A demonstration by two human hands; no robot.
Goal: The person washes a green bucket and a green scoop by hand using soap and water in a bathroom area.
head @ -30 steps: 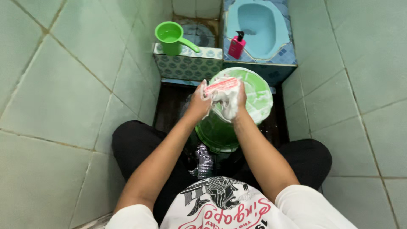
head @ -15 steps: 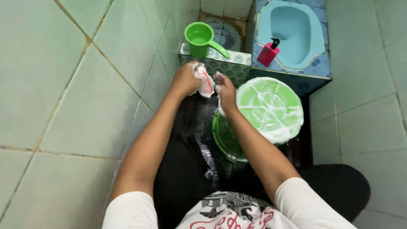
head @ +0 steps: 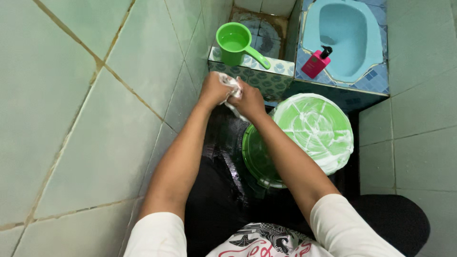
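Note:
My left hand [head: 213,90] and my right hand [head: 248,101] are pressed together over the wet dark floor, both closed on a soapy white cloth or packet [head: 232,85] covered in foam. Most of it is hidden between the fingers. To the right lies an upturned green plastic bucket [head: 312,131], its round bottom smeared with white suds. A green lid or basin rim [head: 254,159] shows under my right forearm.
A green water dipper [head: 234,43] stands on a patterned tiled ledge [head: 266,76]. A pink pump bottle [head: 316,63] stands beside a blue squat toilet [head: 345,33]. Pale green tiled walls close in on both sides. My black-trousered knees frame the floor.
My hands left the bucket's soapy bottom and moved left, then came together around the foamy thing. The view shifted left, so the bucket now sits further right.

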